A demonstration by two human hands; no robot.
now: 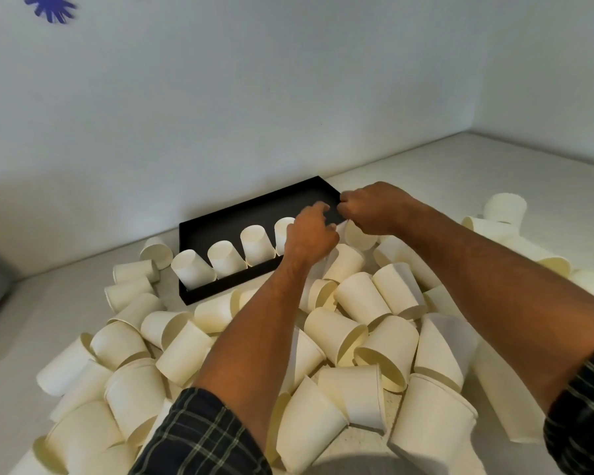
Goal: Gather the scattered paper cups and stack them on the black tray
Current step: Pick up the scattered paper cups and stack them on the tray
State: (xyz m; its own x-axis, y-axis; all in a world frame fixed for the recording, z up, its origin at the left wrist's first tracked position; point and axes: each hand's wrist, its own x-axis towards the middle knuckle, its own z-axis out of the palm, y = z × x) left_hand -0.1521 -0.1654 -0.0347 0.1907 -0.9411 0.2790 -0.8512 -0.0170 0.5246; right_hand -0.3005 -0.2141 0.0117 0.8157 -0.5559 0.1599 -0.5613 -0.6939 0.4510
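Head view: rectangular black tray [199, 231] held four inverted paper cups [256, 245]; left hand [309, 234] and right hand [374, 207] curled, grasp unclear.

Your black tray [220, 222] is lying at twelve o'clock on the white surface, a shallow rectangle angled so its right end is pointing toward one o'clock. Along its near wall a row of white paper cups [224, 258] is standing upside down, four showing, touching side by side; the rightmost is partly hidden. From six round to three and nine o'clock, loose cups [357, 299] are lying in a heap, mostly on their sides, mouths facing all ways, several overlapping.
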